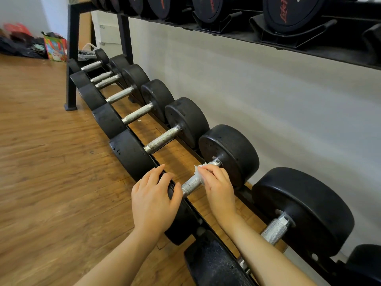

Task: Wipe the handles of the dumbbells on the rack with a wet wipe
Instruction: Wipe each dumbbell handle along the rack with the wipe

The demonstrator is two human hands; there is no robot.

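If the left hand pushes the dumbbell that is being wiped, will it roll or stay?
The dumbbell probably stays: its thick black heads look heavy and sit in the rack. Round heads could roll on a flat floor. The left hand rests on the near head, likely steadying it while the right hand rubs the wet wipe.

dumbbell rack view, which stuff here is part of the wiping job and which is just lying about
Part of the job:
- wet wipe, held by the right hand on a dumbbell handle
- left hand, resting on that dumbbell's near head
- other handles along the lower rack

Just lying about:
- colourful gift bag on the floor
- clear plastic bag by the rack's far end
- upper shelf dumbbells
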